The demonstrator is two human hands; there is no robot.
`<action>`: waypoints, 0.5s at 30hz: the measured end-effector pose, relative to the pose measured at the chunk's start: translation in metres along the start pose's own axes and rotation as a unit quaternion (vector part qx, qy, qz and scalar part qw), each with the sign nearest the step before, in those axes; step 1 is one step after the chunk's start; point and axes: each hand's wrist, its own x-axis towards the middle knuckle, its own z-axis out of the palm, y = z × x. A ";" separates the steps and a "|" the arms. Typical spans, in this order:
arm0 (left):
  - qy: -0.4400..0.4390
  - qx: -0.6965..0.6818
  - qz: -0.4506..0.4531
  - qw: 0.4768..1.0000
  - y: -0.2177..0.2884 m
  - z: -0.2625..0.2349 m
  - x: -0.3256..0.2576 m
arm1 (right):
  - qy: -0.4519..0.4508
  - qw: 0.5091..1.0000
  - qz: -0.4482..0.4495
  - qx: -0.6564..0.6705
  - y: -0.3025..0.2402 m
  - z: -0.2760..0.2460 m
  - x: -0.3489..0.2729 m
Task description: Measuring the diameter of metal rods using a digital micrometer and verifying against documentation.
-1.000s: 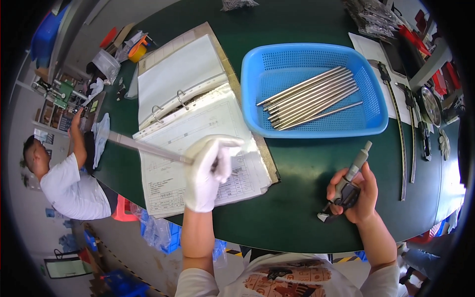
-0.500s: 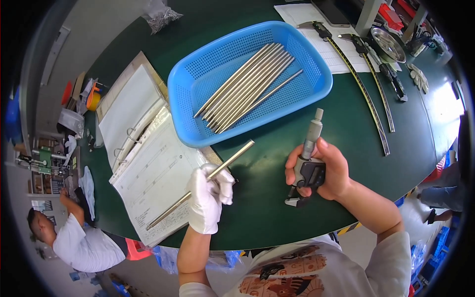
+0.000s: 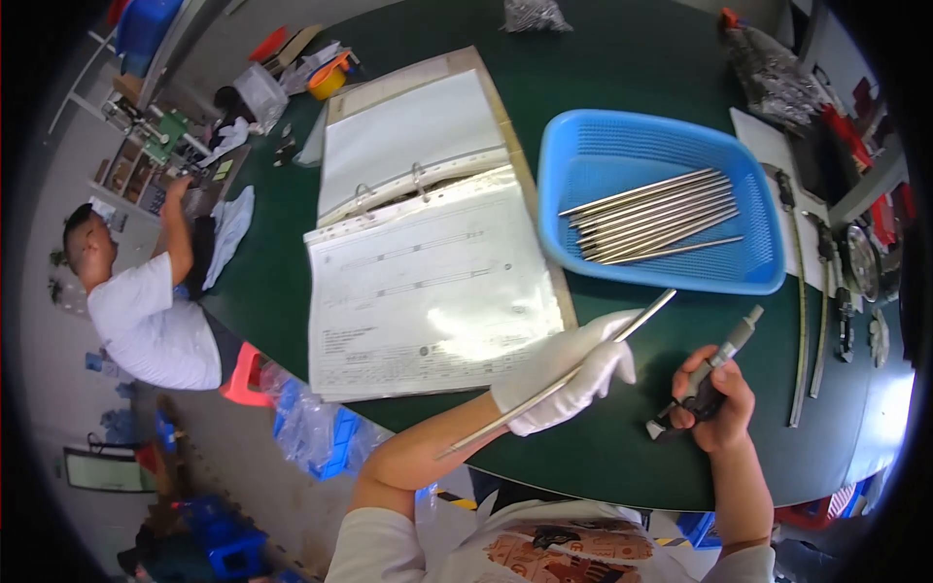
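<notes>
My left hand [image 3: 569, 377], in a white glove, is closed round a slim metal rod [image 3: 641, 321] that slants from lower left to upper right. The rod's low end lies across my left forearm. Bare-skinned, my right hand [image 3: 727, 394] grips a digital micrometer [image 3: 708, 384], its grey barrel pointing up and right. Rod and micrometer are apart. Beyond my hands stands a blue perforated plastic basket [image 3: 671, 282] with several similar metal rods [image 3: 656, 219] lying side by side in it. An open ring binder [image 3: 428, 282] with a technical drawing lies left of the basket.
Long calipers [image 3: 799, 321] lie on paper at the right, near a metal bowl [image 3: 861, 260] and a white glove [image 3: 879, 338]. Plastic bags of metal parts [image 3: 773, 73] stand at the back of the green table [image 3: 622, 466]. A co-worker [image 3: 146, 301] sits at the left.
The view has swung left, so the basket and binder appear further right. Both hands keep their hold on the rod and the micrometer, and the micrometer now tilts more to the right.
</notes>
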 end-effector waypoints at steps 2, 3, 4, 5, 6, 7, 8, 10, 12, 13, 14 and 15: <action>0.017 0.001 0.054 0.998 -0.008 -0.003 -0.001 | 0.017 1.000 0.014 0.017 0.000 0.002 0.000; 0.014 -0.009 0.040 0.999 -0.010 -0.006 -0.002 | 0.010 1.000 0.022 0.014 0.001 0.001 0.002; 0.038 -0.027 0.058 0.997 -0.009 -0.004 -0.001 | 0.007 1.000 0.022 0.007 0.002 -0.002 0.003; 0.062 -0.045 0.074 0.994 -0.008 -0.002 -0.002 | 0.003 1.000 0.023 0.003 0.002 -0.003 0.004; 0.067 -0.045 0.073 0.994 -0.006 -0.003 -0.002 | -0.003 1.000 0.022 -0.001 0.001 -0.003 0.004; 0.072 -0.041 0.072 0.994 -0.003 -0.005 -0.002 | -0.012 1.000 0.020 -0.002 0.000 -0.001 0.005; 0.071 -0.049 0.073 0.994 -0.003 -0.005 0.000 | -0.012 1.000 0.017 -0.004 -0.001 -0.001 0.004; 0.030 -0.050 0.092 0.994 -0.002 -0.009 0.000 | -0.014 0.999 0.006 -0.029 -0.001 0.000 0.006; 0.009 0.043 0.154 0.987 0.002 -0.013 -0.004 | -0.019 0.999 -0.001 -0.049 0.001 0.003 0.005; 0.015 0.120 0.199 0.972 0.006 -0.016 -0.002 | -0.023 0.998 -0.006 -0.059 0.002 0.002 0.008; 0.055 0.047 0.178 0.981 0.016 -0.011 -0.009 | -0.033 0.998 -0.007 -0.057 0.003 0.001 0.007; 0.082 -0.032 0.171 0.981 0.017 -0.013 -0.011 | -0.041 0.997 -0.009 -0.059 0.002 0.001 0.007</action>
